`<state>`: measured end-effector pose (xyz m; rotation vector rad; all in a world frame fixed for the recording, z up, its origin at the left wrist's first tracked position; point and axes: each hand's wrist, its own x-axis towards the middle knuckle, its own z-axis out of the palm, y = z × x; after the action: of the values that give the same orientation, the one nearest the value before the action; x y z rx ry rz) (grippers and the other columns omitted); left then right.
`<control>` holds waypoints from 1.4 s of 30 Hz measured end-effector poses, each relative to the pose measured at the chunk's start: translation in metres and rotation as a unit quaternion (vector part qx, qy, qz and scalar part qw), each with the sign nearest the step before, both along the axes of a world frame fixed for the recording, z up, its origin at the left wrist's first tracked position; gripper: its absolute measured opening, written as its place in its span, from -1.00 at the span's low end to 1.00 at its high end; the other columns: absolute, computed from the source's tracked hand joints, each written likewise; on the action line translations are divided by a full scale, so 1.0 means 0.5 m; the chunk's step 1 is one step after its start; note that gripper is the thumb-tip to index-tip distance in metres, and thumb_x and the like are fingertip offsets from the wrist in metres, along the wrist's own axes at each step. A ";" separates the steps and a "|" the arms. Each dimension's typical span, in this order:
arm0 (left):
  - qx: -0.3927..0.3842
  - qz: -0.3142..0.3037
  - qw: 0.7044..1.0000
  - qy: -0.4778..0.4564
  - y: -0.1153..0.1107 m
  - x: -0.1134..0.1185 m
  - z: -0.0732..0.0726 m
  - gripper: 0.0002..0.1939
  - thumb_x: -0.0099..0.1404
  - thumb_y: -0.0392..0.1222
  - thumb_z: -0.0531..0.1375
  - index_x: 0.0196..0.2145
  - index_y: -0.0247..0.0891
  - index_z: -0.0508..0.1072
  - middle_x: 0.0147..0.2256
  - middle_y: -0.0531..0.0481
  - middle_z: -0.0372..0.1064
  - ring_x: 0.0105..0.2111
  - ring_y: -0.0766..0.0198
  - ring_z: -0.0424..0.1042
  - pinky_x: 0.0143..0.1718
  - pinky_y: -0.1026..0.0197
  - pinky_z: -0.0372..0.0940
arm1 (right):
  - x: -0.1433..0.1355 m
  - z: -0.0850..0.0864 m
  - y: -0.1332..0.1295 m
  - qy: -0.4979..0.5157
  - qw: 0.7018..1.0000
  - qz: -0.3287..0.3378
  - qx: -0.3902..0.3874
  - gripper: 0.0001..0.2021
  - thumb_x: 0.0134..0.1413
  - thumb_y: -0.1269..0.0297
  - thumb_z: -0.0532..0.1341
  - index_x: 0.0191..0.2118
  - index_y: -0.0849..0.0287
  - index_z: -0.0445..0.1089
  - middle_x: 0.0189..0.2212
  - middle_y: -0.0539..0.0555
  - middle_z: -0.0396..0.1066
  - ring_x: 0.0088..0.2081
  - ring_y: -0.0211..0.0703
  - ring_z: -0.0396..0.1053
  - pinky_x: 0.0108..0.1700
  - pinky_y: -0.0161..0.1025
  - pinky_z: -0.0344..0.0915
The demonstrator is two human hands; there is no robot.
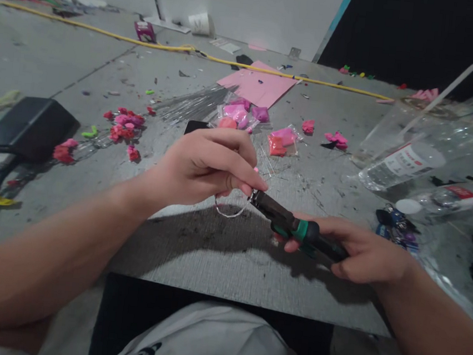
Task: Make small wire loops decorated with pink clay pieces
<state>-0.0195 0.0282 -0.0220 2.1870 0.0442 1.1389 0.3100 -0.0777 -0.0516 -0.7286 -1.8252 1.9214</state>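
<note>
My left hand (204, 166) is closed in a pinch on a thin silvery wire (232, 217), which curves in a loop below the fingers. A small pink bit shows by the fingertips. Held in my right hand (365, 254) is a pair of pliers (277, 210) with black and green handles. Their dark jaws point up and left and meet the wire's end close to my left fingertips; whether they grip it I cannot tell. Beyond the hands lie small bags of pink and orange clay (282, 140) and a bundle of straight wires (193, 103).
Red and pink clay flowers (125, 125) lie to the left, near a black box with a cable (28, 126). Clear plastic cups (403, 160) and a bottle (456, 197) stand or lie at right. A yellow cord (120, 35) crosses the back, above pink paper (266, 85).
</note>
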 end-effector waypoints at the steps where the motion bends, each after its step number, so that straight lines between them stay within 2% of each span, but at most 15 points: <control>1: 0.005 -0.005 1.000 0.013 0.002 -0.003 0.004 -0.75 0.42 -0.40 0.33 -0.09 -0.10 0.74 -0.29 -0.04 0.49 -0.42 0.39 0.49 -0.51 0.42 0.37 | 0.000 0.001 0.000 -0.001 1.000 0.002 0.006 -0.51 0.23 0.24 0.37 0.27 0.04 0.52 0.30 0.18 0.46 0.42 0.13 0.27 0.42 0.09 0.18; 6: -0.008 -0.019 0.999 0.050 0.011 -0.008 0.011 -0.86 0.46 -0.21 0.34 -0.13 -0.09 0.75 -0.31 -0.08 0.54 -0.41 0.35 0.53 -0.44 0.35 0.40 | -0.010 0.012 0.000 -0.009 1.000 0.006 0.007 -0.54 0.24 0.27 0.35 0.24 0.05 0.53 0.32 0.17 0.41 0.31 0.09 0.38 0.29 -0.04 0.34; 10: -0.021 -0.012 0.997 0.076 0.016 -0.010 0.018 -0.86 0.44 -0.07 0.36 -0.20 -0.06 0.77 -0.32 -0.08 0.55 -0.41 0.32 0.54 -0.39 0.31 0.44 | -0.019 0.018 0.001 -0.010 1.000 0.002 0.013 -0.60 0.22 0.23 0.35 0.17 0.09 0.55 0.22 0.17 0.44 0.20 0.06 0.42 0.20 -0.08 0.40; 14: -0.022 -0.020 0.996 0.084 0.018 -0.010 0.025 -0.90 0.40 -0.15 0.40 -0.21 -0.03 0.78 -0.37 -0.07 0.52 -0.43 0.28 0.54 -0.38 0.25 0.47 | -0.022 0.018 0.000 -0.023 0.999 0.020 0.022 -0.61 0.18 0.24 0.35 0.12 0.07 0.56 0.20 0.16 0.44 0.18 0.08 0.41 0.18 -0.08 0.39; 17: -0.046 -0.012 0.996 0.077 0.016 -0.007 0.021 -0.91 0.38 -0.10 0.41 -0.25 -0.02 0.78 -0.38 -0.07 0.51 -0.44 0.29 0.53 -0.40 0.26 0.46 | -0.023 0.021 -0.001 -0.030 0.998 0.025 0.042 -0.63 0.12 0.22 0.36 0.06 0.08 0.58 0.15 0.16 0.45 0.17 0.11 0.40 0.19 -0.05 0.37; 23: -0.048 -0.034 0.998 0.032 0.004 0.001 0.005 -0.85 0.42 -0.21 0.37 -0.14 -0.06 0.77 -0.32 -0.08 0.51 -0.39 0.31 0.53 -0.40 0.29 0.44 | -0.028 0.027 -0.006 -0.020 0.998 0.031 0.045 -0.67 0.20 0.19 0.33 0.07 0.08 0.55 0.11 0.17 0.46 0.18 0.10 0.39 0.22 -0.05 0.33; 26: -0.098 -0.030 0.994 0.043 0.002 0.004 -0.002 -0.91 0.38 -0.12 0.42 -0.21 -0.08 0.77 -0.32 -0.10 0.52 -0.43 0.31 0.49 -0.47 0.29 0.39 | -0.024 0.022 -0.009 -0.022 0.998 0.033 0.046 -0.66 0.24 0.18 0.31 0.11 0.09 0.54 0.13 0.19 0.46 0.19 0.11 0.39 0.22 -0.04 0.33; 30: -0.175 -0.058 0.982 0.049 0.000 0.007 -0.014 -0.79 0.36 0.06 0.42 -0.25 -0.09 0.76 -0.35 -0.10 0.52 -0.56 0.37 0.37 -0.56 0.27 0.31 | -0.015 0.015 -0.011 -0.030 0.998 0.031 0.036 -0.59 0.19 0.24 0.33 0.16 0.08 0.51 0.13 0.18 0.47 0.16 0.08 0.42 0.19 -0.07 0.37; 34: -0.221 -0.083 0.969 0.068 -0.003 0.009 -0.020 -0.76 0.38 0.07 0.41 -0.23 -0.12 0.76 -0.39 -0.09 0.50 -0.59 0.38 0.33 -0.61 0.29 0.27 | -0.019 0.023 -0.011 -0.040 0.997 0.033 0.050 -0.56 0.18 0.29 0.31 0.19 0.08 0.50 0.14 0.16 0.45 0.18 0.07 0.42 0.24 -0.07 0.35; 37: -0.234 -0.096 0.965 0.076 0.000 0.009 -0.020 -0.75 0.38 0.09 0.41 -0.23 -0.13 0.75 -0.39 -0.10 0.50 -0.60 0.39 0.32 -0.65 0.31 0.24 | -0.029 0.027 -0.013 -0.044 0.997 0.038 0.053 -0.52 0.16 0.35 0.29 0.21 0.09 0.48 0.12 0.17 0.44 0.11 0.02 0.43 0.15 -0.13 0.39; 42: -0.239 -0.100 0.962 0.082 0.005 0.008 -0.017 -0.72 0.32 0.13 0.44 -0.29 -0.12 0.74 -0.40 -0.10 0.50 -0.60 0.37 0.32 -0.64 0.29 0.27 | -0.030 -0.002 -0.032 0.018 0.999 0.025 0.010 -0.48 -0.08 0.35 0.32 0.09 0.07 0.44 0.02 0.15 0.40 0.01 0.01 0.37 0.05 -0.10 0.36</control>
<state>-0.0154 0.0310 -0.0303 1.7980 0.1509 0.7393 0.2949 -0.0937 -0.0527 -0.6426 -1.8542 1.9334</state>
